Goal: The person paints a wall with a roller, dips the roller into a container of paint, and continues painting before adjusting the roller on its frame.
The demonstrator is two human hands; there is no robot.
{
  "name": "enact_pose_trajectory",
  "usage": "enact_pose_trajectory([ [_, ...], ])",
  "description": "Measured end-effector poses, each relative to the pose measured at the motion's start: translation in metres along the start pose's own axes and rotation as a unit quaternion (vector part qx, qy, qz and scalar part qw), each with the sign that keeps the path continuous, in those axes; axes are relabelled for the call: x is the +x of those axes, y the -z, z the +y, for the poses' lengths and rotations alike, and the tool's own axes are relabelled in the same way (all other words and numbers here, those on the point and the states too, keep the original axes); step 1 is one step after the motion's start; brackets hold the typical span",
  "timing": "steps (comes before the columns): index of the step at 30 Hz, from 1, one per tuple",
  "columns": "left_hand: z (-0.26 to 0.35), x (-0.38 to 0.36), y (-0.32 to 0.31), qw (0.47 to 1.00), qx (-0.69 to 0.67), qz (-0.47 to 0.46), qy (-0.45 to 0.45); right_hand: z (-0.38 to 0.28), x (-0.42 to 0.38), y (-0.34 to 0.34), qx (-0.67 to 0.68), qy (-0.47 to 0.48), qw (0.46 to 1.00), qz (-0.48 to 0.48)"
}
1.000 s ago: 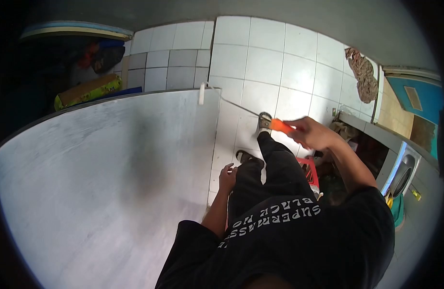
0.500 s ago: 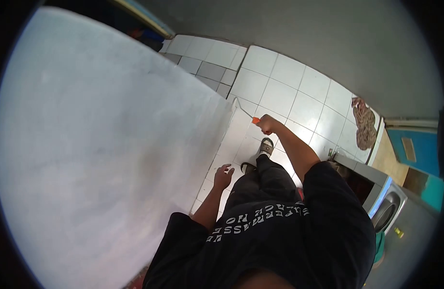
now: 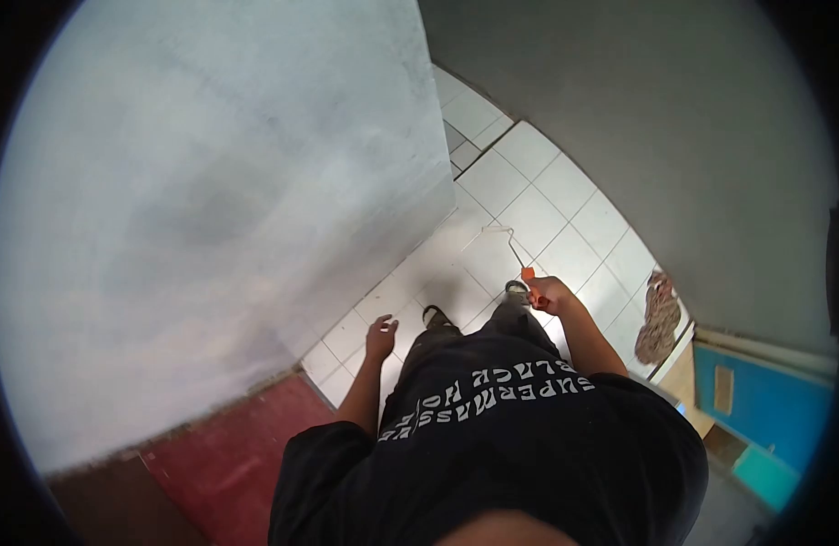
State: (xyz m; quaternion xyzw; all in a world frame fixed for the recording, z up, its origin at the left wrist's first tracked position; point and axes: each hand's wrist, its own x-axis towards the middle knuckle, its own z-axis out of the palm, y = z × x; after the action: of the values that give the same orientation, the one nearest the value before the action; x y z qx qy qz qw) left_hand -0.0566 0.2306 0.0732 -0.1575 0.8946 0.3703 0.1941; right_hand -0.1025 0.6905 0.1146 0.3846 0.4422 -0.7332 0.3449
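Observation:
My right hand (image 3: 549, 296) is wrapped round the orange handle of a paint roller (image 3: 528, 272). Its thin metal frame reaches forward to a pale roller head over the white tiled floor (image 3: 542, 214), near the foot of the white wall (image 3: 255, 182). Whether the head touches anything cannot be made out. Low at my left side, my left hand (image 3: 381, 337) hangs with its fingers apart and nothing in it, above the tiles and to the right of the wall.
A crumpled brown patterned cloth (image 3: 659, 318) lies on the floor at the right, by the grey wall (image 3: 638, 118). Beyond it is a blue door (image 3: 761, 396). Dark red flooring (image 3: 237, 455) shows at the lower left. My sandalled feet are below my hands.
The view has turned and shifted, so the red flooring now shows and the sink has left the frame. My right hand and the roller have come back from the wall's edge, nearer my body.

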Motion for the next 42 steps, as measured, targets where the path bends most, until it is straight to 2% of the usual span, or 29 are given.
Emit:
enact_pose_trajectory([
  [1, -0.003, -0.007, -0.002, 1.000, -0.005, 0.012, 0.020, -0.004, -0.004, 0.005, 0.018, -0.005, 1.000, 0.000],
  [3, -0.004, -0.024, -0.014, 0.996, -0.037, 0.064, 0.058, -0.024, -0.019, 0.013, -0.052, -0.030, 0.998, 0.026],
  [5, 0.004, -0.041, -0.036, 0.986, -0.077, 0.105, 0.104, -0.047, -0.040, 0.021, -0.112, -0.034, 0.993, 0.010],
  [8, 0.023, -0.059, -0.078, 0.979, -0.111, 0.125, 0.118, -0.077, -0.057, 0.043, -0.242, 0.014, 0.970, -0.033],
  [11, 0.046, -0.077, -0.118, 0.970, -0.130, 0.157, 0.131, -0.092, -0.098, 0.042, -0.354, 0.089, 0.930, 0.031],
  [14, 0.085, -0.098, -0.139, 0.954, -0.170, 0.171, 0.178, -0.101, -0.112, 0.055, -0.335, 0.132, 0.933, 0.003],
  [19, 0.083, -0.129, -0.176, 0.951, -0.161, 0.198, 0.173, -0.100, -0.138, 0.066, -0.268, 0.212, 0.940, -0.020],
  [22, 0.076, -0.138, -0.179, 0.952, -0.163, 0.194, 0.173, -0.087, -0.143, 0.078, -0.345, 0.331, 0.877, 0.042],
  [23, 0.072, -0.138, -0.180, 0.953, -0.164, 0.194, 0.165, -0.091, -0.143, 0.081, -0.342, 0.337, 0.876, 0.046],
  [25, 0.060, -0.132, -0.184, 0.955, -0.178, 0.152, 0.182, -0.099, -0.136, 0.089, -0.394, 0.230, 0.886, 0.083],
  [26, 0.053, -0.127, -0.186, 0.952, -0.198, 0.135, 0.188, -0.094, -0.126, 0.098, -0.389, 0.288, 0.869, 0.100],
  [27, 0.055, -0.124, -0.183, 0.953, -0.199, 0.137, 0.182, -0.090, -0.113, 0.103, -0.387, 0.293, 0.868, 0.101],
  [29, 0.059, -0.124, -0.177, 0.957, -0.183, 0.137, 0.177, -0.079, -0.093, 0.111, -0.422, 0.393, 0.809, 0.115],
  [30, 0.059, -0.127, -0.178, 0.957, -0.184, 0.136, 0.178, -0.075, -0.095, 0.105, -0.434, 0.400, 0.799, 0.115],
  [31, 0.060, -0.124, -0.176, 0.958, -0.186, 0.148, 0.161, -0.072, -0.108, 0.090, -0.434, 0.403, 0.798, 0.115],
  [33, 0.063, -0.120, -0.174, 0.956, -0.193, 0.168, 0.141, -0.071, -0.129, 0.065, -0.384, 0.256, 0.882, 0.093],
  [35, 0.063, -0.132, -0.178, 0.954, -0.203, 0.170, 0.139, -0.051, -0.119, 0.070, -0.397, 0.263, 0.875, 0.086],
  [37, 0.054, -0.147, -0.184, 0.954, -0.199, 0.178, 0.135, -0.036, -0.121, 0.073, -0.338, 0.222, 0.910, 0.086],
  [41, 0.054, -0.188, -0.184, 0.941, -0.240, 0.143, 0.193, 0.003, -0.124, 0.099, -0.366, 0.207, 0.902, 0.100],
  [42, 0.053, -0.193, -0.183, 0.937, -0.255, 0.146, 0.190, 0.014, -0.115, 0.109, -0.412, 0.249, 0.869, 0.109],
])
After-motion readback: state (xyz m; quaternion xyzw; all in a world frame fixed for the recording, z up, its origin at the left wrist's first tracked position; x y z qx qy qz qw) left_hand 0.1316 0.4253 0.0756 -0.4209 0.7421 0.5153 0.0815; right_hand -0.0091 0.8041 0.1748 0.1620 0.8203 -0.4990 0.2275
